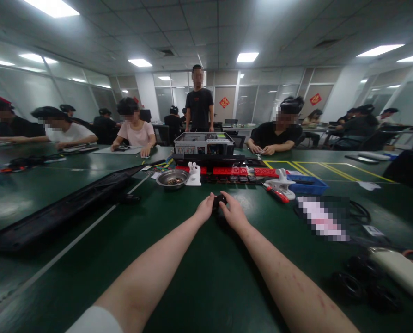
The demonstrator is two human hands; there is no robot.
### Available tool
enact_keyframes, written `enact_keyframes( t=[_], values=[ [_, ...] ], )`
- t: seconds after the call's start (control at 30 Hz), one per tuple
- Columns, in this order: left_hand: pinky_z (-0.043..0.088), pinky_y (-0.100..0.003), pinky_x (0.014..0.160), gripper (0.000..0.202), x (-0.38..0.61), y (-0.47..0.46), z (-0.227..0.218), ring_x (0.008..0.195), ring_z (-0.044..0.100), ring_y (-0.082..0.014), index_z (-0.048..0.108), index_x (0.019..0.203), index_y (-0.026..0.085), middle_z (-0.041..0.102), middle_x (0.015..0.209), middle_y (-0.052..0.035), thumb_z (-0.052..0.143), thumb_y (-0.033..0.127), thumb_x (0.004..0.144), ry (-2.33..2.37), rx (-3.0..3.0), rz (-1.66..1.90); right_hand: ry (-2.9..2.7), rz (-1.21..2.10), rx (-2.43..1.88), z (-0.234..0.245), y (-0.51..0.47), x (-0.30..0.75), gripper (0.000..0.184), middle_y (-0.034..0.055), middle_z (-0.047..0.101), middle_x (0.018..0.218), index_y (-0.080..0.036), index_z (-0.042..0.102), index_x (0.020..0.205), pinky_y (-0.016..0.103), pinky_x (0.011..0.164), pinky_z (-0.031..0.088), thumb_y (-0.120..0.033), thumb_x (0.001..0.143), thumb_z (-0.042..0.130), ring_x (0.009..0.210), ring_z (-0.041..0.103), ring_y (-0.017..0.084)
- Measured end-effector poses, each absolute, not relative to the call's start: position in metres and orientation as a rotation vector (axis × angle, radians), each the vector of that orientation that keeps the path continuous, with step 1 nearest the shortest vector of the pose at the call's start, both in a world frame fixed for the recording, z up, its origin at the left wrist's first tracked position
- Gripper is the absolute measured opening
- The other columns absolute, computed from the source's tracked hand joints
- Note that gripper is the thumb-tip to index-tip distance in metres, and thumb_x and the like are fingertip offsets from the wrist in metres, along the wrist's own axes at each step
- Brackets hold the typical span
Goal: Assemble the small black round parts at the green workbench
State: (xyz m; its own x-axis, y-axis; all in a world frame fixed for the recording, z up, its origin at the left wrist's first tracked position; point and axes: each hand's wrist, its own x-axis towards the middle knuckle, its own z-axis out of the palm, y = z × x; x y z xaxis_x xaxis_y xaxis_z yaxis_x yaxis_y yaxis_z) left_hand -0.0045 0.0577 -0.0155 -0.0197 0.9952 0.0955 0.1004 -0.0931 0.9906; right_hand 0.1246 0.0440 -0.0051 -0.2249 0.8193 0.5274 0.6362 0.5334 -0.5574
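Both my arms reach forward over the dark green table [199,277]. My left hand [205,210] and my right hand [233,212] meet at the table's middle, fingers curled round a small black part [219,200] held between them. Just beyond lie a metal bowl [173,178] with small bits in it, a white holder [194,174] and a row of red components [234,171]. An open computer case [203,143] stands behind these.
A long black panel [61,208] lies on the left. To the right are a red-handled tool [276,194], a white stand [282,182], a blue tray [308,185], black cables [359,212] and a white device [400,273]. Several people sit round the far side; one stands behind the case.
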Motion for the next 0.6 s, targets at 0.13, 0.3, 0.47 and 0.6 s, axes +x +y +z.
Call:
enact_keyframes(
  t=[0.13, 0.3, 0.47, 0.6],
  values=[
    [0.042, -0.027, 0.079, 0.052, -0.001, 0.056, -0.014, 0.091, 0.054, -0.0166, 0.054, 0.098, 0.014, 0.059, 0.099, -0.0092, 0.032, 0.054, 0.075, 1.133, 1.388, 1.245, -1.937, 0.307, -1.107, -0.004, 0.046, 0.126, 0.041, 0.0081, 0.049, 0.114, -0.017, 0.04, 0.118, 0.034, 0.09, 0.034, -0.022, 0.077, 0.039, 0.104, 0.044, 0.017],
    [0.046, -0.027, 0.068, 0.047, 0.002, 0.053, -0.009, 0.077, 0.058, -0.0158, 0.054, 0.094, 0.011, 0.061, 0.091, -0.01, 0.041, 0.051, 0.073, 1.066, 1.201, 1.265, -1.925, 0.297, -1.038, -0.001, 0.038, 0.121, 0.046, 0.0085, 0.043, 0.12, -0.015, 0.034, 0.122, 0.035, 0.093, 0.031, -0.019, 0.077, 0.038, 0.109, 0.039, 0.017],
    [0.044, -0.023, 0.045, 0.048, -0.003, 0.054, -0.007, 0.05, 0.054, -0.0117, 0.056, 0.087, 0.009, 0.06, 0.068, -0.0067, 0.04, 0.053, 0.072, 1.068, 1.036, 1.192, -1.951, 0.254, -1.017, 0.002, 0.03, 0.116, 0.047, 0.0088, 0.046, 0.117, -0.017, 0.03, 0.124, 0.036, 0.09, 0.033, -0.025, 0.079, 0.038, 0.106, 0.042, 0.019],
    [0.045, -0.023, 0.05, 0.042, -0.002, 0.053, -0.009, 0.054, 0.055, -0.0114, 0.055, 0.087, 0.011, 0.06, 0.072, -0.0055, 0.043, 0.049, 0.072, 1.067, 1.213, 1.279, -1.816, 0.323, -1.132, 0.0, 0.034, 0.116, 0.045, 0.0096, 0.051, 0.108, -0.016, 0.035, 0.121, 0.035, 0.085, 0.036, -0.034, 0.08, 0.038, 0.099, 0.047, 0.019]
  ],
)
